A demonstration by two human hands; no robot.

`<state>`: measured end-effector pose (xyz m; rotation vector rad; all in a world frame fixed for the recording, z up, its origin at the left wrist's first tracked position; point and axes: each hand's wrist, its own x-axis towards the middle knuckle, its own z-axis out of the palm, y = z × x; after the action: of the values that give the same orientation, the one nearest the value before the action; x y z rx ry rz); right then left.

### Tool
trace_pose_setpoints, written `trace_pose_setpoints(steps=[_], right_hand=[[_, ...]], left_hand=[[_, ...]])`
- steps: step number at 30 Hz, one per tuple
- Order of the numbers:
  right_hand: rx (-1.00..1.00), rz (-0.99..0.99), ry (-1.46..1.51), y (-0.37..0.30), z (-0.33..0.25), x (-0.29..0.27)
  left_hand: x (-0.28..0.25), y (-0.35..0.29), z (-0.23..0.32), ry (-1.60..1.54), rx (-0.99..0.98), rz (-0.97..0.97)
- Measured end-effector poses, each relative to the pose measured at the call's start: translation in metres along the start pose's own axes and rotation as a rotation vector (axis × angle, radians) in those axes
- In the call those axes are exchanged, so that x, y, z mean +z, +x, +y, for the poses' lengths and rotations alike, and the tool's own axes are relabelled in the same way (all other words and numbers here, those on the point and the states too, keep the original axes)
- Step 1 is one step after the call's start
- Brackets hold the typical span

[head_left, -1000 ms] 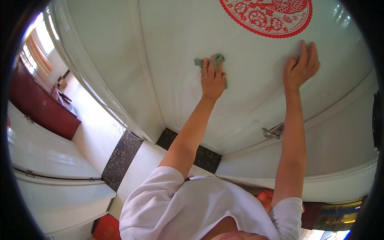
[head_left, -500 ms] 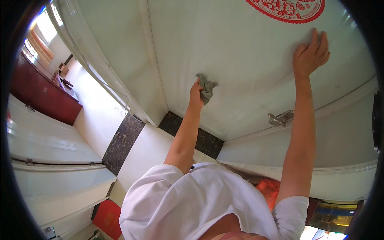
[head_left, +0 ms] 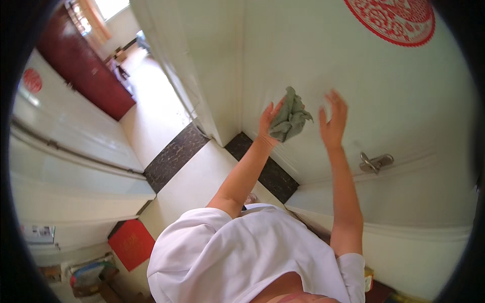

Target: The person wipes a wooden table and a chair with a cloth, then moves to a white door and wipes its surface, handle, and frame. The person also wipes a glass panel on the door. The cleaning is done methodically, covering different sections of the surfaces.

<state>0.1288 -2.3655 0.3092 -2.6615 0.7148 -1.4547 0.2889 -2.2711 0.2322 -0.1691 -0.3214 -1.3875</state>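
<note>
A crumpled grey-green cloth [head_left: 290, 118] rests in my left hand [head_left: 267, 124], its thumb and fingers partly showing along the cloth's left edge. The cloth's folds hide the rest of those fingers. To the right of it, my right hand [head_left: 333, 121] is raised with fingers apart and nothing in it; its fingertips are a little blurred. Both hands are in front of a white door [head_left: 288, 45]. Below and right of my right hand is the metal door handle [head_left: 376, 162]. A round red-and-white floral paper-cut [head_left: 396, 20] decorates the door's upper right.
Dark marbled strips [head_left: 177, 151] cross the pale floor [head_left: 187, 174] at the left. A dark red door [head_left: 83, 58] and white cabinet-like panels [head_left: 76, 121] line the far left. Lower down lies a red flat item [head_left: 132, 245], near a pile of mixed things [head_left: 93, 278].
My right hand has come off the door's surface and moved down and left toward the cloth. My left hand has brought the cloth slightly right. The whole view has shifted.
</note>
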Motion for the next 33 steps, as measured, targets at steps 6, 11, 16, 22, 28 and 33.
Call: trace_pose_setpoints(steps=[6,11,16,22,28,33], right_hand=[[-0.041,-0.31,0.344,-0.075,-0.081,0.081],[0.058,-0.35,0.622,-0.109,-0.125,0.134],[0.021,-0.426,0.601,-0.086,-0.151,0.169],[-0.132,-0.539,0.659,0.022,-0.203,0.218],[-0.693,0.042,0.186,0.241,-0.289,0.211],[-0.71,0.126,-0.41,0.282,-0.278,0.279]], left_hand=[[-0.004,-0.061,0.023,-0.01,0.052,0.292],[-0.012,-0.109,0.067,0.008,0.128,0.365],[-0.074,-0.132,0.115,0.033,0.116,0.121],[0.004,-0.159,0.199,0.386,0.165,0.574],[-0.032,-0.225,0.313,0.368,0.315,0.68],[-0.063,-0.268,0.366,0.265,0.423,0.812]])
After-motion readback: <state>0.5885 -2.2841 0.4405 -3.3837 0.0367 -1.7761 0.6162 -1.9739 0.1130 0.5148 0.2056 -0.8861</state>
